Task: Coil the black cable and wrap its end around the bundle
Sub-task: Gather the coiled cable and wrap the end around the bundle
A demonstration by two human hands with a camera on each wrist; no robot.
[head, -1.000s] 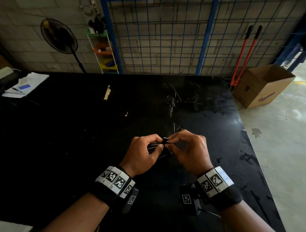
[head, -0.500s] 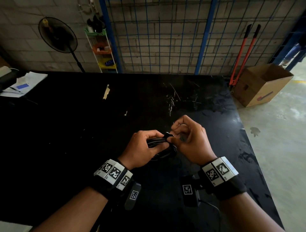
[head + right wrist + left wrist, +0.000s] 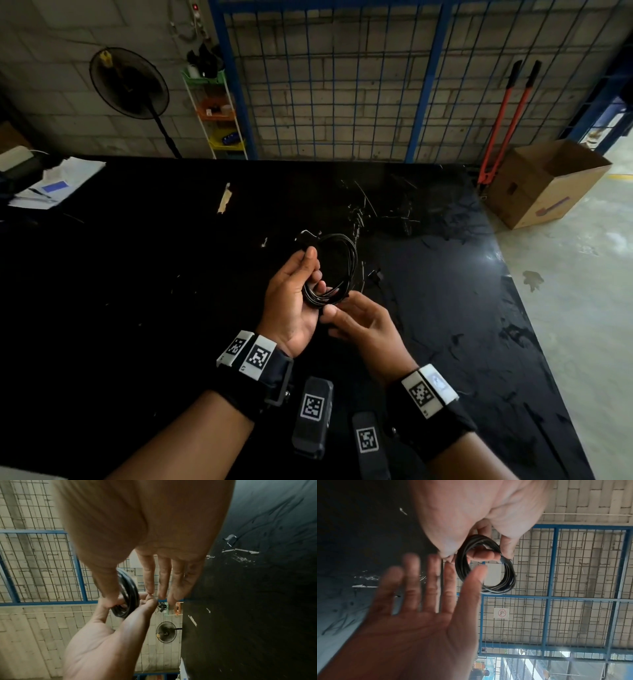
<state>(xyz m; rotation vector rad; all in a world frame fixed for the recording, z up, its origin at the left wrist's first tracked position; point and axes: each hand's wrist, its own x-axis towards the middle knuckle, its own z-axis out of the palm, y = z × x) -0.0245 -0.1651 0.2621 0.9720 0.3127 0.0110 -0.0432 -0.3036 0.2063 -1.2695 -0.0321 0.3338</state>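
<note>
Table point(image 3: 137, 308): black, scuffed and scratched, spread under and beyond both your hands; pale scratch marks lie past your fingertips.

Mesh panel point(image 3: 342, 85): blue-framed wire grid on a block wall, well beyond your fingers at the table's far edge.

Box point(image 3: 544, 185): open cardboard, on the floor far out to the right of your right-hand fingers. Red-handled cutters point(image 3: 503, 120) lean just beside it.

Fan point(image 3: 128, 84): black, on a stand, far ahead and left of your left-hand fingers. A small rack point(image 3: 215, 113) with coloured trays stands beside it.

Papers point(image 3: 58, 185): at the table's far left, well apart from your hands.

Left hand point(image 3: 291, 301): palm turned up, held above the table. Your thumb and fingers curl round the near-left side of the coil and pinch it; the left wrist view shows a finger passing through the loop.

Right hand point(image 3: 363, 325): palm up, just behind and right of the left. Fingers run straight and relaxed and grip nothing. Your thumb tip sits right at the coil's near edge; I cannot tell whether it touches.

Cable point(image 3: 337, 270): black, wound in several loops into a round coil, standing up out of your left-hand fingers and clear of the table. Its plug end point(image 3: 308, 237) sticks out at the coil's far side, just past your left thumb tip.
</note>
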